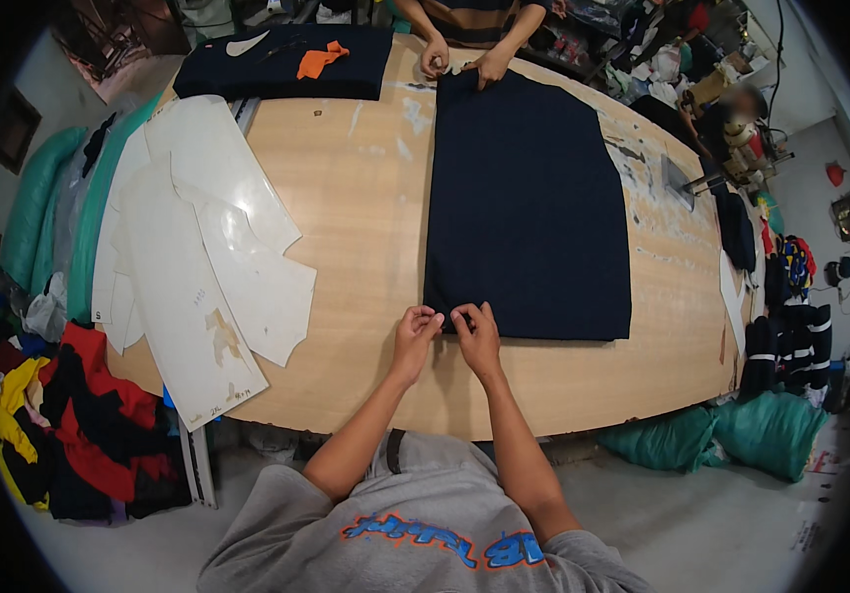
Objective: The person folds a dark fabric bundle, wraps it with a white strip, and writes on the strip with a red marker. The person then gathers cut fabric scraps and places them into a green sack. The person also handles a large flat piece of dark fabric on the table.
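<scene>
A dark navy fabric stack [533, 208] lies flat along the middle of a light wooden table [356, 366]. At its near left corner my left hand [415, 339] pinches the cloth's edge, thumb against fingers. Just beside it my right hand [477, 336] also pinches the near edge, its fingers curled and the thumb tip close to the left one. Across the table a co-worker's two hands [464, 65] hold the far left corner of the same fabric.
White paper pattern pieces [237, 257] overlap on the table's left. A folded dark cloth [282, 74] with an orange scrap [322, 59] lies at the far left. A metal block [679, 184] stands at the right. Coloured garments [99, 415] and green sacks [721, 435] surround the table.
</scene>
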Demonstrator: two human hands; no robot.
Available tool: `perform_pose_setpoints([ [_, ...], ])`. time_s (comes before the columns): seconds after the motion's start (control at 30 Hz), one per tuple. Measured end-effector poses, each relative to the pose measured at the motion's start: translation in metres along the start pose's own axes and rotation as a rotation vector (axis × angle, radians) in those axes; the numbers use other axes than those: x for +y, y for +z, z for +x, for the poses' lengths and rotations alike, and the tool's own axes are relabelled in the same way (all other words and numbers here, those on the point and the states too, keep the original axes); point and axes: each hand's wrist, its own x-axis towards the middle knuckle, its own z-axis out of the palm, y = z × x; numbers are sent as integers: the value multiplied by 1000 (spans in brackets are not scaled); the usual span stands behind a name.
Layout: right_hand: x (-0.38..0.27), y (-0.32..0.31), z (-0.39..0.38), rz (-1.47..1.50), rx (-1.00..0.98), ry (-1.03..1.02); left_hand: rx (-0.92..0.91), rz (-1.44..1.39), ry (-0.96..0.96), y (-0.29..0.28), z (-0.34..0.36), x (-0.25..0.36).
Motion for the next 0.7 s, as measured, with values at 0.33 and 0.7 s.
perform_pose_setpoints([
  [0.33, -5, 0, 2, 96, 15, 69, -2, -22, -7, -1, 0, 4],
  [0.7, -4, 11, 1, -269, 63, -74, -12, 4, -15, -10, 1, 1],
])
